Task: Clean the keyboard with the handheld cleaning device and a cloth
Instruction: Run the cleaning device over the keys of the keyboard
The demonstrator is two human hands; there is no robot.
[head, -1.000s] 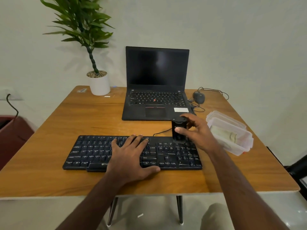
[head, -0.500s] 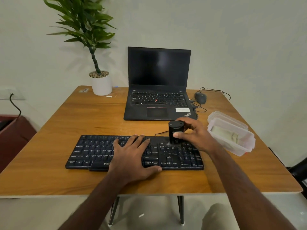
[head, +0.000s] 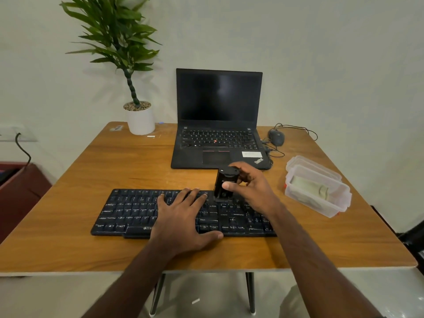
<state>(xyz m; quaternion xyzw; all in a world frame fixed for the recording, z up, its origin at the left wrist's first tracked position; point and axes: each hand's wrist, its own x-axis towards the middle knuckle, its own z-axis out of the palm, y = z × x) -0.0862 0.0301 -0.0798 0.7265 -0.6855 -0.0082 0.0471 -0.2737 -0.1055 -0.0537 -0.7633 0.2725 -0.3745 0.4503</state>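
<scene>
At the far left of the wooden worktop (head: 96,171) stood a potted plant (head: 140,118) in a white pot. Nearer, a black full-size keyboard (head: 128,214) lay flat along the near half of the worktop, its long side parallel to the near edge, its keycaps dark with pale legends. The left hand (head: 183,222) rested palm down across the keyboard's middle, fingers straight and slightly spread over the keys, thumb stretched along the near edge; that grip was flat and held nothing. Behind the keyboard an open black laptop (head: 218,120) sat with its screen dark. Just right of the left hand, the handheld cleaning device (head: 226,183), a small black upright block with a round cap on top, stood with its base on the far row of keys in the keyboard's right half. The right hand (head: 250,189) pinched it, thumb on its near face and fingers curled round its far side. Farther right, a dark wired mouse (head: 276,137) lay at the far edge beside the laptop. Nearer, a clear plastic container (head: 321,203) held a folded pale cloth (head: 309,185).
</scene>
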